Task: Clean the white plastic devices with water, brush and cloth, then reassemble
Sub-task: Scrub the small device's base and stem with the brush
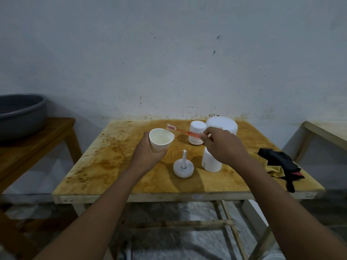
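My left hand (148, 154) grips a white plastic cup-shaped part (160, 139) with a small spout, held above the wooden table (112, 166) with its opening tilted toward me. My right hand (223, 145) pinches the handle of an orange toothbrush (185, 131), whose bristle head hovers just above the cup's rim. On the table stand a round white base with an upright stem (183, 167), a white cylinder (211, 163) partly hidden under my right hand, a smaller white cylinder (196, 133) and a larger white cylinder (222, 125) at the back.
A black cloth (279, 163) lies over a yellow cloth (273, 168) at the table's right edge. A grey basin (20, 115) sits on a wooden stand at the left. Another wooden frame (323, 132) is at the right. The wall is right behind the table.
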The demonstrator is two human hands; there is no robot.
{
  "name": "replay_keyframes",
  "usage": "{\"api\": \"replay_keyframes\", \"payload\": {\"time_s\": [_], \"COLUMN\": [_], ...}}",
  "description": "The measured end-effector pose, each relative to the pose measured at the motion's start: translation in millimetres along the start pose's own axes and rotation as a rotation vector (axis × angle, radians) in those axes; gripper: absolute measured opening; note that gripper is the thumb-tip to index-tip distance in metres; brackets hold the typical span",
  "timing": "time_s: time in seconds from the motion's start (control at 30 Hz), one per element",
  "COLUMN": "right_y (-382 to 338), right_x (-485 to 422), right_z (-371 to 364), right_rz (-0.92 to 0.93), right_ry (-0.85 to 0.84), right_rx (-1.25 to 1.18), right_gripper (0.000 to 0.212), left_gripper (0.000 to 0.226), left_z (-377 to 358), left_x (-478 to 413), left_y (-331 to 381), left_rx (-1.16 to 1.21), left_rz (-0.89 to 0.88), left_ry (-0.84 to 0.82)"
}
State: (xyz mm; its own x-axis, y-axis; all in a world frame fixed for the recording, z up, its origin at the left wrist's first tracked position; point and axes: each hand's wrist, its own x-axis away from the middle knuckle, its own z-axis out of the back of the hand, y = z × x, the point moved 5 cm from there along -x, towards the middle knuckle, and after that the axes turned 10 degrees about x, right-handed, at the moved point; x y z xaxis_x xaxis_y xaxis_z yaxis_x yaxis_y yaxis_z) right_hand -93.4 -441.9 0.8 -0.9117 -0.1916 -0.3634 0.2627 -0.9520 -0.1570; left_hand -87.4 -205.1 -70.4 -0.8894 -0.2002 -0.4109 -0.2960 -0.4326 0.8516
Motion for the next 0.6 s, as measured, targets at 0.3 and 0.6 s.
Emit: {"api": "replay_keyframes", "payload": {"time_s": [0.3,0.6], "right_y": [24,37], "right_x": [19,27], "right_z": [-6,-12], "right_rz": [-0.094,-0.139], "right_ry": [0.023,0.001], "right_rx": [-0.124,-0.147], "right_gripper": [0.036,0.035], "left_gripper": [0.065,0.069], "left_z": [5,-4], "left_x": [1,3], "left_y": [12,11], "left_rx": [-0.249,-0.432], "left_rz": [-0.109,-0.176], "left_ry": [-0.140,-0.252]}}
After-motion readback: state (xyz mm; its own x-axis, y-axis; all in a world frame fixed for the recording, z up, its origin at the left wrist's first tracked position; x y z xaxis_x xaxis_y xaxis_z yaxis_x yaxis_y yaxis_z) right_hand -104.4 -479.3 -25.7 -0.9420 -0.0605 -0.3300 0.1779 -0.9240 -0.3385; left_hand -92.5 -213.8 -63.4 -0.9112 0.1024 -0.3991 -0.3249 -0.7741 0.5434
